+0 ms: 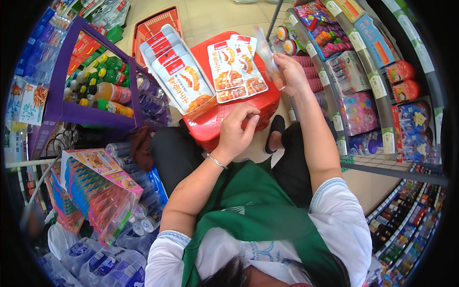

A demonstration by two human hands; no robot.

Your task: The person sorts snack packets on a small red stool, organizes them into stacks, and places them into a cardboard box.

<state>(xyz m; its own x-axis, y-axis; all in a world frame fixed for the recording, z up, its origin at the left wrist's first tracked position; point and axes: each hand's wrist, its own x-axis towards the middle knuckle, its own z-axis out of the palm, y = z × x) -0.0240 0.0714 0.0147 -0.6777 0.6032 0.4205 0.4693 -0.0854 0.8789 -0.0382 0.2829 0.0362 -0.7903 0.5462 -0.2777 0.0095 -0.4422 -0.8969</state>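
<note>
My right hand (pixel 291 73) grips a snack pouch (pixel 268 59) by its edge, off the right side of a red plastic stool (pixel 206 127); the pouch is tilted and partly blurred. Bent fingers and a thumb held apart, my left hand (pixel 239 125) hovers at the stool's near edge with nothing in it. Several white and red snack pouches (pixel 227 66) lie overlapping on the stool top. To their left, an open display box (pixel 195 114) holds a row of like pouches (pixel 186 84), leaning over the stool's left edge.
An orange-red shopping basket (pixel 157 21) stands on the floor behind the box. Bottled drinks fill a purple rack (pixel 96 120) at left. Nearer, packaged toys (pixel 102 190) hang beside cans and wrapped bottles (pixel 107 265). Store shelves (pixel 337 82) with candy and toys rise close on the right.
</note>
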